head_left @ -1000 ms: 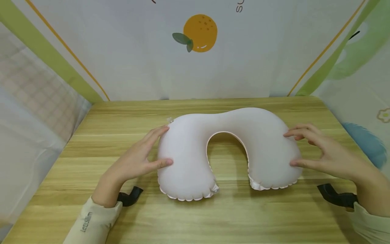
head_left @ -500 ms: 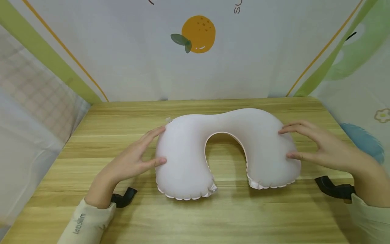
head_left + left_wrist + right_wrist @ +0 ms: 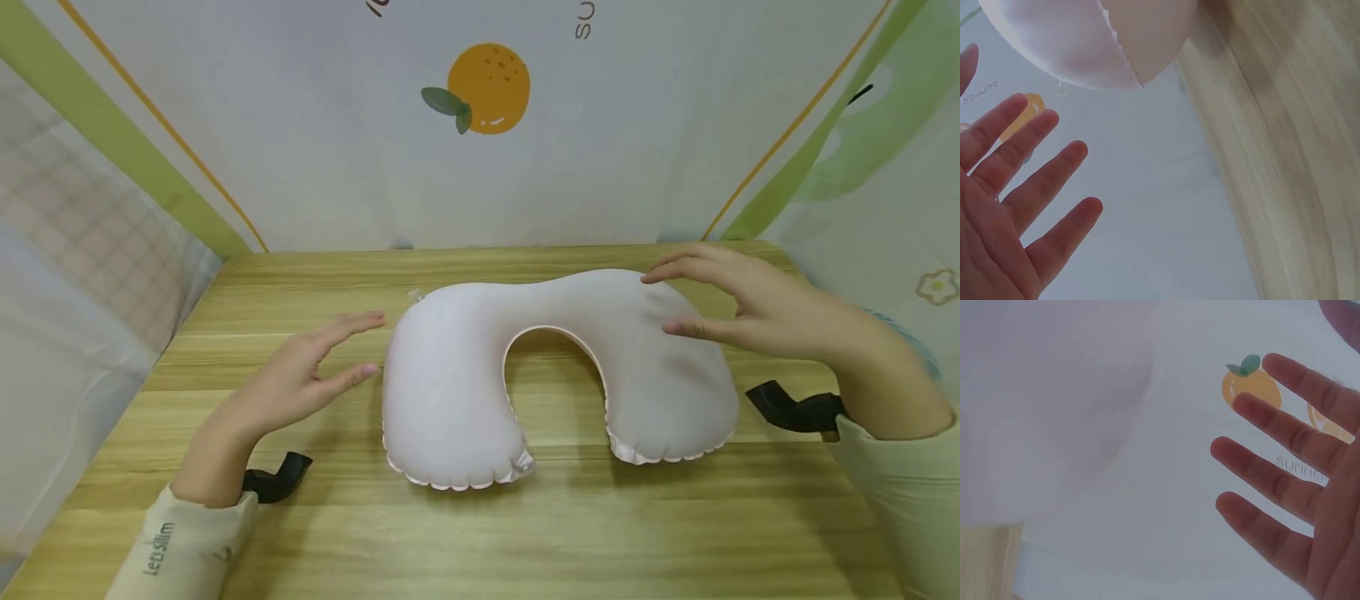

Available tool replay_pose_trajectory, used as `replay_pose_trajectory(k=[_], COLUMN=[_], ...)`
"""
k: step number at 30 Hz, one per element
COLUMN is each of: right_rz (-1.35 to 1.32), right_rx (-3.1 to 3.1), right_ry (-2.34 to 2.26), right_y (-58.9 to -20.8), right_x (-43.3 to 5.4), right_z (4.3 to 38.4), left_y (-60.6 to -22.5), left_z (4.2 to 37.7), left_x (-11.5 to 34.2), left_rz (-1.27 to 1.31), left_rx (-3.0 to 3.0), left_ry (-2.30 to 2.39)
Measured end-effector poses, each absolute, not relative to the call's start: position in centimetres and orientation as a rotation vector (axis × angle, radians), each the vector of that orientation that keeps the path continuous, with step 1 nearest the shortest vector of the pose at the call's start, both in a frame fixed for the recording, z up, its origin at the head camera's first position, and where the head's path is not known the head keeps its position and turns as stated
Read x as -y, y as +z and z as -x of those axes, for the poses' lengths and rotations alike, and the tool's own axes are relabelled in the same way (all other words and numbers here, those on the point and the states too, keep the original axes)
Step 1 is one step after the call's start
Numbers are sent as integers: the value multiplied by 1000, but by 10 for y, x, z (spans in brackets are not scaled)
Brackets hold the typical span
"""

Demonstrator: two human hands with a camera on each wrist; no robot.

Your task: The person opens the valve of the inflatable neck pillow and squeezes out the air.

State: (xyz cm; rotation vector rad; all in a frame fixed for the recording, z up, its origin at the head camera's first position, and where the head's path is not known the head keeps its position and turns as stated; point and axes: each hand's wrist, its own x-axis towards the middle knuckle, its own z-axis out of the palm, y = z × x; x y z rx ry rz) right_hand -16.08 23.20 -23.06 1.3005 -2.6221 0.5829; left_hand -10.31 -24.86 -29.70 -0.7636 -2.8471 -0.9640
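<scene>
A pale pinkish-white inflated U-shaped neck pillow (image 3: pixel 450 375) lies on the wooden table (image 3: pixel 570 542), its two ends toward the front. A small clear valve (image 3: pixel 416 295) sticks out at its back left. Just off the pillow's left side is my left hand (image 3: pixel 288 379), fingers extended and spread; the left wrist view shows a gap between these fingers (image 3: pixel 1047 181) and the pillow. Above the pillow's right lobe hovers my right hand (image 3: pixel 757 304), its shadow falling on the fabric. Spread, straight fingers (image 3: pixel 1260 462) hold nothing in the right wrist view.
A white curtain (image 3: pixel 337 150) printed with an orange hangs behind the table, and printed cloth covers both sides. Black curved wrist mounts stick out under the left sleeve (image 3: pixel 172 542) and the right sleeve (image 3: pixel 900 492).
Both hands have come off the pillow. My left hand has drawn back to the left; the right has risen and shifted toward the back and left. The pillow stays in place.
</scene>
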Motion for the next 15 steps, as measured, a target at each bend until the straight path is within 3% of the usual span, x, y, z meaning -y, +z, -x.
replay_pose_trajectory(k=[15], right_rz=[-1377], right_rx=[2836], right_ry=[707], right_y=[-216], right_x=[-170], right_z=[197], left_y=[-286], left_z=[134], left_x=[252], left_rz=[681], left_rx=[2828], left_ry=[-951])
